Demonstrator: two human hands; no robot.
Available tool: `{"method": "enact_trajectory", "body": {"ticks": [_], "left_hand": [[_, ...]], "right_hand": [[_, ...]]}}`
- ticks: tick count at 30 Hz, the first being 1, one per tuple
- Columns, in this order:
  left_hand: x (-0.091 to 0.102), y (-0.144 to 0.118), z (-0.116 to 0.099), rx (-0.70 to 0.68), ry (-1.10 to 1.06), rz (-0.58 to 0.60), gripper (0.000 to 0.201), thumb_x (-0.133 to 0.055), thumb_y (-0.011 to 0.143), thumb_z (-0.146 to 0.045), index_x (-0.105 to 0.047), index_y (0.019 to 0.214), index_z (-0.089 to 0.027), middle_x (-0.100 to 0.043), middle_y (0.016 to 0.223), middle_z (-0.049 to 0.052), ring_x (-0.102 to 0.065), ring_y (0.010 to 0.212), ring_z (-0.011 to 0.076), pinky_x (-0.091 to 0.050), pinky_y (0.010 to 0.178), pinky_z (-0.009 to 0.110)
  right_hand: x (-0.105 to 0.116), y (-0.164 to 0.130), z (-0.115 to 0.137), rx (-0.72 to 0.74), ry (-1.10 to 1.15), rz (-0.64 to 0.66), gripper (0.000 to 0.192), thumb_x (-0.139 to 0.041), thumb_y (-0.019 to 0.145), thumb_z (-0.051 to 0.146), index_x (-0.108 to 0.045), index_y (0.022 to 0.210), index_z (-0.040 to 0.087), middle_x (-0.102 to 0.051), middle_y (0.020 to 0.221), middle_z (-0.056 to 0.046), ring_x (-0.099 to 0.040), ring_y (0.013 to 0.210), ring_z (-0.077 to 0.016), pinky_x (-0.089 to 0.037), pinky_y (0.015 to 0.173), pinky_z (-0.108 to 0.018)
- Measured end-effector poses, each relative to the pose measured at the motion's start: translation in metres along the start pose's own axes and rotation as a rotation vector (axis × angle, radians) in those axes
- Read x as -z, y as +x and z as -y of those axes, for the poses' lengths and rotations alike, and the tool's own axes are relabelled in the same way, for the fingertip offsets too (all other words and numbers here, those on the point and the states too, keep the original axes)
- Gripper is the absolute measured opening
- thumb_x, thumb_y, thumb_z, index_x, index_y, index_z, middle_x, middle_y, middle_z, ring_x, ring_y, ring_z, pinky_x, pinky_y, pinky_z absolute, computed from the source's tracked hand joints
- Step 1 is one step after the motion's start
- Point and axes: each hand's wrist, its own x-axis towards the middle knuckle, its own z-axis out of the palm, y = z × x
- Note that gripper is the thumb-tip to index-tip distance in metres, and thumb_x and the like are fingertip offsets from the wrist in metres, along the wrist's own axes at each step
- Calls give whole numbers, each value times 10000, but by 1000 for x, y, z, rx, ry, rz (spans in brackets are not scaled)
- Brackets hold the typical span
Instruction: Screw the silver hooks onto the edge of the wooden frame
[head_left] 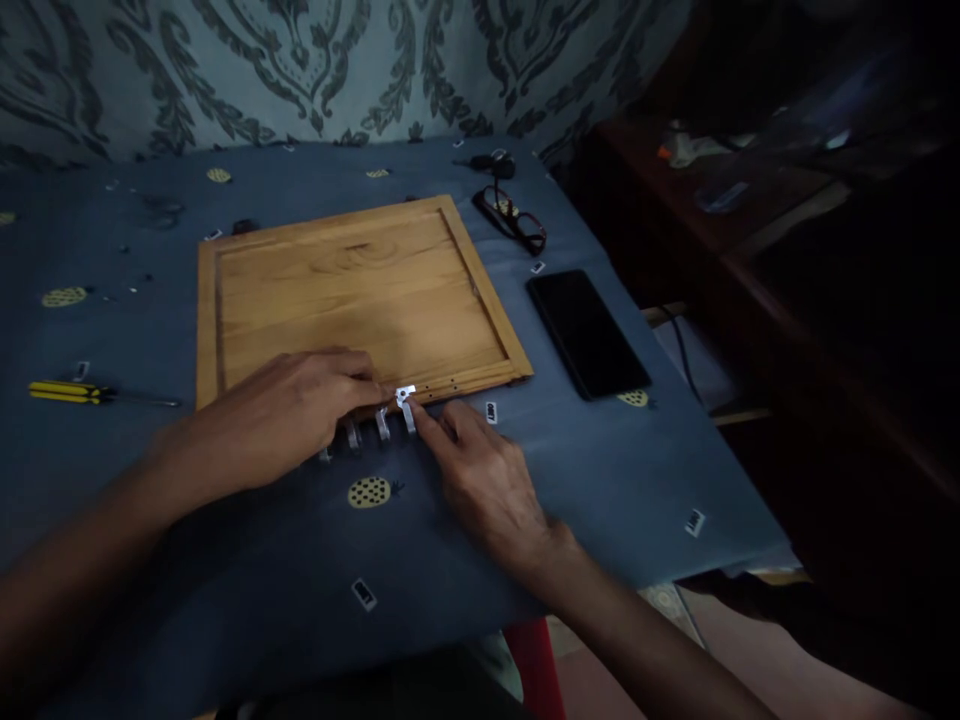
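Left hand (300, 400), mine: fingers together, laid over the near edge of the panel, index tip at a bright metal bracket (405, 394); thumb hidden, so I cannot tell whether it pinches.
Right hand (491, 480), mine: index finger extended to the same bracket, the others curled; a pinch I cannot confirm.
Wooden panel (337, 290): under my left hand and beyond it, flat on the desk (630, 500).
Other metal pieces (383, 424): jutting from the panel's edge beside my left hand, some partly hidden; apparently in place, fastening unverified.
Dark holes (453, 384): just ahead of my right hand, bare, so this stretch looks undone.
Phone (586, 333): beyond my right hand, to its right.
Yellow-handled screwdriver (71, 392): well left of my left hand, unheld.
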Motion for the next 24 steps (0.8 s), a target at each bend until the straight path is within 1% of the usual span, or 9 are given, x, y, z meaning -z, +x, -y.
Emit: {"method": "enact_trajectory", "body": {"ticks": [2, 5, 6, 8, 12, 15, 18, 21, 24], "left_hand": [[7, -2, 5, 46, -26, 3, 497, -323, 964, -136, -702, 1245, -292, -715, 1218, -8, -687, 1063, 155, -552, 921, 242], [20, -4, 10, 111, -10, -29, 432, -393, 946, -175, -714, 1226, -247, -716, 1263, 34, -680, 1113, 204, -556, 988, 317], [23, -5, 11, 131, -13, -32, 430, -398, 948, -174, -712, 1236, -238, -712, 1272, 39, -677, 1120, 208, -547, 1009, 335], [25, -5, 10, 141, -44, -1, 446, -393, 953, -149, -708, 1255, -245, -717, 1248, 30, -676, 1109, 192, -528, 1020, 325], [16, -2, 5, 127, -73, 56, 444, -384, 978, -141, -722, 1235, -273, -712, 1239, 25, -666, 1107, 177, -510, 959, 280], [6, 2, 3, 98, -88, 81, 425, -356, 1025, -196, -718, 1230, -279, -702, 1257, 40, -655, 1122, 194, -507, 928, 307], [0, 3, 3, 66, -84, 69, 394, -382, 1031, -211, -728, 1199, -300, -705, 1227, 37, -641, 1138, 205, -492, 931, 326], [-2, 4, 3, 57, -74, 51, 375, -428, 1010, -171, -748, 1141, -314, -709, 1139, 20, -639, 1093, 193, -474, 876, 304], [-3, 5, 3, 57, -62, 53, 342, -477, 992, -149, -754, 1127, -296, -704, 1071, 18, -633, 1059, 185, -450, 827, 285]], "right_hand": [[0, 1, 0, -14, -26, 11, 489, -519, 942, -10, -644, 1374, 184, -636, 863, -60, -598, 753, -182, -450, 551, -243], [1, 2, 2, -30, -62, 40, 515, -495, 945, -16, -645, 1379, 217, -647, 862, -50, -594, 743, -172, -456, 562, -229], [2, 3, 2, -34, -67, 54, 519, -488, 947, -17, -644, 1383, 218, -649, 864, -50, -591, 740, -171, -460, 568, -228], [4, 4, 3, -43, -70, 89, 528, -477, 951, -16, -638, 1399, 215, -651, 871, -55, -591, 741, -171, -473, 585, -230], [7, 6, 5, -70, -74, 136, 553, -471, 955, -16, -628, 1428, 224, -659, 889, -64, -602, 763, -170, -479, 615, -227], [7, 7, 6, -75, -66, 125, 550, -477, 954, -13, -638, 1422, 229, -665, 897, -68, -604, 780, -173, -466, 614, -226], [6, 7, 6, -81, -61, 125, 552, -491, 952, -10, -638, 1424, 235, -670, 904, -71, -603, 784, -175, -449, 607, -229], [6, 8, 6, -90, -81, 133, 555, -492, 944, -19, -648, 1415, 230, -669, 902, -73, -604, 775, -175, -432, 593, -236], [5, 8, 6, -85, -90, 128, 560, -489, 939, -18, -649, 1416, 228, -664, 891, -69, -600, 759, -172, -424, 586, -240]]}}
